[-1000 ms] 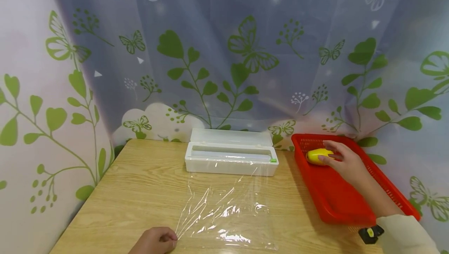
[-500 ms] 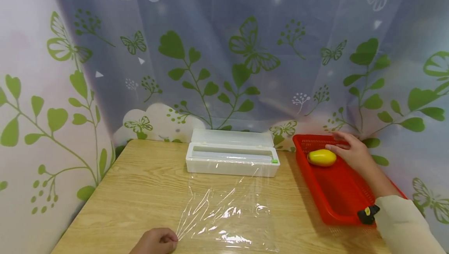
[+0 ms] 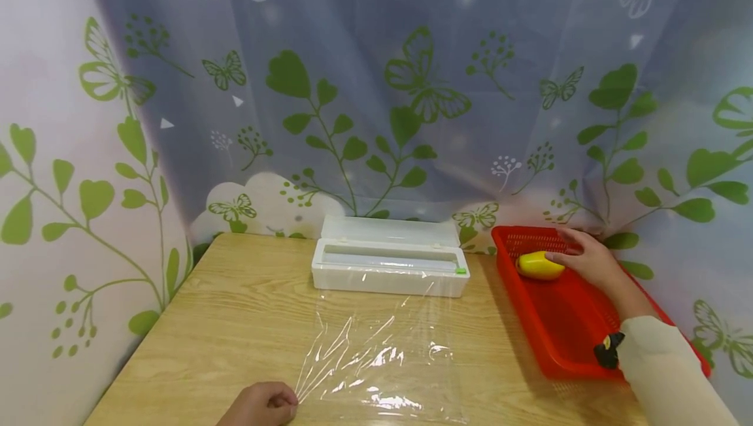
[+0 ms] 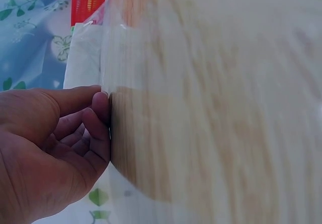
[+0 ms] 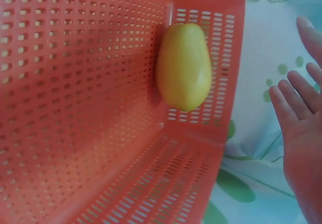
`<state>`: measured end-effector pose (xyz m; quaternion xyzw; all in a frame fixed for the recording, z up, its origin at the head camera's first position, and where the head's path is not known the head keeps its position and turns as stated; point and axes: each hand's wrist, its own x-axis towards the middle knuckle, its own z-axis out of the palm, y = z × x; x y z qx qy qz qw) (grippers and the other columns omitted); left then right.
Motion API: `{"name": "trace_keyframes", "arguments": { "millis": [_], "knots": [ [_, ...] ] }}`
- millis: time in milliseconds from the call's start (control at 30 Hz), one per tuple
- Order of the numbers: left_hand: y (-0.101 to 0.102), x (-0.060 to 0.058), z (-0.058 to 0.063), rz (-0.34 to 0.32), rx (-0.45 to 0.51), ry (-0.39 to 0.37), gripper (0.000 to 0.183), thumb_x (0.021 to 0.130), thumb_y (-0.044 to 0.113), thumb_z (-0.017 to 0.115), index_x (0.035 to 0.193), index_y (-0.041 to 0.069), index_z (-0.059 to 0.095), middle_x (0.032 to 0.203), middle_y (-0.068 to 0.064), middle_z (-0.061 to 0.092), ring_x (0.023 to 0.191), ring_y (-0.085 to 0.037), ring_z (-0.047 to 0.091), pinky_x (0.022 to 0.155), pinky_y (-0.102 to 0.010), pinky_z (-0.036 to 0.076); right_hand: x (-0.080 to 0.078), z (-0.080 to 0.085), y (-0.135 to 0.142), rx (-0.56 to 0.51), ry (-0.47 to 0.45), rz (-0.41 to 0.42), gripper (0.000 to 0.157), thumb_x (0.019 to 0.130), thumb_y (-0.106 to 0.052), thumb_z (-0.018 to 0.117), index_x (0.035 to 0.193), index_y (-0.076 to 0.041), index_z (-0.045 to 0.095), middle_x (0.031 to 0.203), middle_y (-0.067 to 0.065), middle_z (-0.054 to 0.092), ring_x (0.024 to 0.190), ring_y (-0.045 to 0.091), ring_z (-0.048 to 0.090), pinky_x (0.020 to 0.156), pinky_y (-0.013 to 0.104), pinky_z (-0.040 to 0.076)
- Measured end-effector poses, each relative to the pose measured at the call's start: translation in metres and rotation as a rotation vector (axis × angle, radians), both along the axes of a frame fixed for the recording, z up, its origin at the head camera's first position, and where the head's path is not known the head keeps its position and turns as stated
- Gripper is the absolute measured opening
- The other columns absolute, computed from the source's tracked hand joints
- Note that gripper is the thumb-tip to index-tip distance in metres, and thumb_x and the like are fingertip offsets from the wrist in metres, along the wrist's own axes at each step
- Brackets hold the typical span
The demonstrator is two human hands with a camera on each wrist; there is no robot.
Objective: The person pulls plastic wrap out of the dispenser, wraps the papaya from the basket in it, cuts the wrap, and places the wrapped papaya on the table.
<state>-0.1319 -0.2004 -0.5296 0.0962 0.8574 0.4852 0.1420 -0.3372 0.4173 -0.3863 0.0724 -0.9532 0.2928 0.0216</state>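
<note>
At the front of the table, my left hand (image 3: 259, 405) pinches a corner of clear cling film (image 3: 376, 354) between thumb and fingertips. The film fans out in creases from that grip and runs back to a white dispenser box (image 3: 388, 280), whose lid stands raised behind the film roll (image 3: 388, 261). My right hand (image 3: 594, 264) hovers over the red plastic basket (image 3: 526, 328), fingers extended. Its thumb overlaps the right end of a yellow mango-shaped fruit (image 3: 536, 266). In the right wrist view, the fruit (image 5: 185, 68) lies in the basket, apart from the hand (image 5: 307, 118).
The wooden table (image 3: 235, 321) stands against a butterfly-and-leaf printed curtain (image 3: 365, 119). Near the right cuff, a small black device (image 3: 608, 350) overlaps the basket's near end. The box sits left of the basket, close to the curtain.
My right hand drew away from the fruit to the right, then came slightly back toward it, its thumb overlapping it again. The left hand keeps its pinch on the film.
</note>
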Motion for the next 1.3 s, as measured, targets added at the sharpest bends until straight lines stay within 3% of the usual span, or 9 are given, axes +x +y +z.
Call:
{"name": "trace_keyframes", "arguments": {
  "millis": [333,633,900,1067,1300],
  "knots": [
    [-0.001,-0.001,-0.003,-0.017,0.013,0.01,0.012,0.089,0.017,0.07,0.092,0.005,0.073,0.078,0.001,0.066,0.069,-0.007,0.057,0.062,-0.024,0.046,-0.015,-0.014,0.012,0.063,-0.056,-0.052,0.095,0.092,-0.056,0.066,0.155,0.003,0.027,0.156,0.035,0.027,0.136,0.058,0.032,0.107,0.071,0.032],
    [-0.002,0.0,-0.003,-0.014,0.033,-0.002,0.011,0.089,0.015,0.071,0.092,0.004,0.072,0.078,0.0,0.066,0.068,-0.009,0.058,0.061,-0.024,0.047,-0.025,-0.03,0.019,0.044,-0.121,-0.07,0.098,0.092,-0.058,0.065,0.157,0.003,0.024,0.157,0.037,0.023,0.138,0.059,0.028,0.109,0.071,0.03],
    [0.0,0.0,-0.003,-0.024,0.025,-0.004,0.011,0.09,0.014,0.069,0.092,0.003,0.072,0.079,0.0,0.066,0.067,-0.007,0.057,0.061,-0.022,0.048,-0.026,-0.041,0.024,-0.003,-0.137,-0.073,0.101,0.091,-0.059,0.066,0.158,0.002,0.02,0.159,0.037,0.017,0.14,0.061,0.021,0.108,0.074,0.025],
    [0.002,-0.003,-0.005,-0.037,0.018,0.001,0.012,0.091,0.015,0.069,0.093,0.004,0.072,0.079,0.0,0.066,0.067,-0.006,0.057,0.062,-0.022,0.048,-0.027,-0.05,0.032,-0.007,-0.11,-0.082,0.098,0.091,-0.055,0.068,0.156,0.004,0.024,0.158,0.037,0.021,0.141,0.06,0.021,0.11,0.073,0.025],
    [0.001,-0.003,-0.005,-0.032,-0.041,0.019,0.012,0.092,0.018,0.069,0.092,0.007,0.072,0.079,0.003,0.066,0.068,-0.003,0.056,0.065,-0.023,0.048,-0.034,-0.059,0.028,-0.046,-0.102,-0.08,0.098,0.091,-0.052,0.07,0.157,0.003,0.024,0.16,0.034,0.022,0.145,0.056,0.019,0.113,0.071,0.023]
  ]
}}
